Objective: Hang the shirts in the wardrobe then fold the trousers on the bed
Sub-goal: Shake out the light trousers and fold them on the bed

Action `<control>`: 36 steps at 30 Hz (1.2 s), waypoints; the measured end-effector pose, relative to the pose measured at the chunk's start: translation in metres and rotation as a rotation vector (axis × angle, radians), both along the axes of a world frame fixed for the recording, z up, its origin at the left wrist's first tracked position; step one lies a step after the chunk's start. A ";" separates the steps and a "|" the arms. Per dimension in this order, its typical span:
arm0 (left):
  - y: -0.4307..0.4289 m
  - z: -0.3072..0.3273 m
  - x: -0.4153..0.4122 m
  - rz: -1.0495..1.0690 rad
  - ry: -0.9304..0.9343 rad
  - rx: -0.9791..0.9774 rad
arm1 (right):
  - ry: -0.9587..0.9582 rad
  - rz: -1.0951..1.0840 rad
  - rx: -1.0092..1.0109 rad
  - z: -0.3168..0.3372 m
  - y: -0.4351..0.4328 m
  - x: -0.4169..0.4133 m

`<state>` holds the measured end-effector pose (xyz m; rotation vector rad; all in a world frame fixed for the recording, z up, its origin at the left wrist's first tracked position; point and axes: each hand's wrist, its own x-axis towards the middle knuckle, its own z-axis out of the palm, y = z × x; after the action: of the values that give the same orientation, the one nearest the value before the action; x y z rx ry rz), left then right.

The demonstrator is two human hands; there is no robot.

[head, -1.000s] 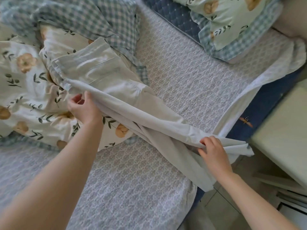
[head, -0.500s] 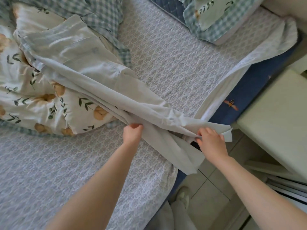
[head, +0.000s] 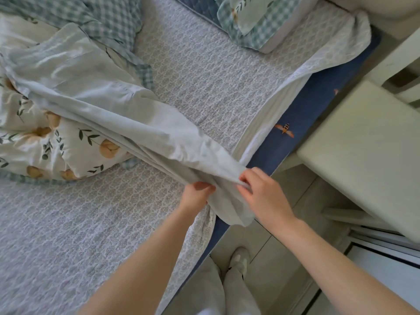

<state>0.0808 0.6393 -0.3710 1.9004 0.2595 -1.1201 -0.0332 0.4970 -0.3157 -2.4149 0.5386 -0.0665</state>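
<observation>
Trousers (head: 95, 96), pale grey and thin, lie stretched across the bed (head: 204, 76) from upper left to lower right. At the far left their waist end rests on a rumpled flowered quilt (head: 34, 144). From there the legs run together in long soft creases over the patterned sheet, and the cuffs hang a little over the near edge of the bed. The cloth looks light and limp, likely to slip out of line if let go. At the cuff end the left hand (head: 195, 196) grips the legs, thumb on top and fingers underneath the fabric. Just beside it, the right hand (head: 266, 196) has its fingers curled over the hem and pinches it. Farther right a checked pillow (head: 247, 21) sits at the head of the bed, and a pale bedside table (head: 363, 151) stands close to the mattress. No shirts and no wardrobe are in view, so whether the hanging is done cannot be told. The work appears to be at the trousers part. The legs seem roughly matched lengthwise, while the crosswise folds into a neat stack are not yet made.
</observation>
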 end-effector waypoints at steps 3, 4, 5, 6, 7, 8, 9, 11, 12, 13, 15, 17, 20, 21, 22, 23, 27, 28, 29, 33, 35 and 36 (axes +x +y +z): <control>-0.003 0.003 -0.005 0.047 0.034 -0.046 | 0.090 0.104 0.076 -0.013 0.026 -0.016; -0.002 0.005 -0.006 0.110 0.074 -0.065 | 0.118 0.124 0.102 -0.019 0.031 -0.020; 0.001 0.005 -0.007 0.184 0.117 -0.103 | 0.144 0.143 0.134 -0.025 0.036 -0.023; 0.005 0.005 -0.008 0.263 0.157 -0.145 | 0.173 0.160 0.177 -0.030 0.039 -0.026; 0.010 0.005 -0.010 0.350 0.188 -0.187 | 0.209 0.178 0.226 -0.034 0.041 -0.027; 0.015 0.005 -0.012 0.433 0.207 -0.218 | 0.256 0.197 0.284 -0.036 0.042 -0.028; 0.020 0.003 -0.014 0.511 0.211 -0.237 | 0.303 0.207 0.350 -0.037 0.040 -0.028; 0.028 0.001 -0.018 0.613 0.194 -0.258 | 0.341 0.144 0.443 -0.039 0.031 -0.026; 0.030 0.001 -0.019 0.638 0.184 -0.260 | 0.320 0.059 0.440 -0.040 0.023 -0.024; 0.031 0.000 -0.019 0.648 0.171 -0.261 | 0.276 -0.043 0.390 -0.044 0.014 -0.021; 0.030 0.005 -0.019 0.603 0.124 -0.231 | 0.255 -0.174 0.250 -0.054 -0.003 -0.018; 0.025 0.011 -0.017 0.488 0.052 -0.139 | 0.451 -0.173 0.215 -0.065 -0.012 -0.016; 0.018 0.013 -0.010 0.420 -0.030 -0.058 | 0.679 -0.057 0.313 -0.073 -0.007 -0.015; 0.016 0.013 -0.006 0.414 -0.051 -0.048 | 0.684 -0.026 0.309 -0.074 -0.002 -0.016; 0.014 0.014 -0.003 0.403 -0.069 -0.047 | 0.682 -0.002 0.286 -0.076 0.002 -0.019; 0.014 0.014 0.001 0.382 -0.086 -0.050 | 0.685 0.024 0.248 -0.078 0.007 -0.023; 0.007 0.022 0.007 0.294 -0.102 -0.083 | 0.725 -0.035 0.116 -0.087 0.016 -0.038; 0.006 0.024 0.008 0.272 -0.105 -0.097 | 0.713 -0.099 0.098 -0.091 0.014 -0.040; 0.006 0.025 0.009 0.254 -0.107 -0.100 | 0.680 -0.162 0.077 -0.095 0.010 -0.040; 0.010 0.027 0.007 0.198 -0.114 -0.090 | 0.454 -0.442 0.176 -0.087 -0.018 -0.030; 0.014 0.025 0.006 0.199 -0.142 -0.074 | 0.331 -0.538 0.179 -0.072 -0.038 -0.020; 0.016 0.025 0.006 0.206 -0.159 -0.068 | 0.273 -0.548 0.144 -0.063 -0.049 -0.013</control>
<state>0.0872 0.6554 -0.3460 1.8452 0.3159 -0.8268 -0.0463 0.4484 -0.3792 -2.0844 1.2744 0.0681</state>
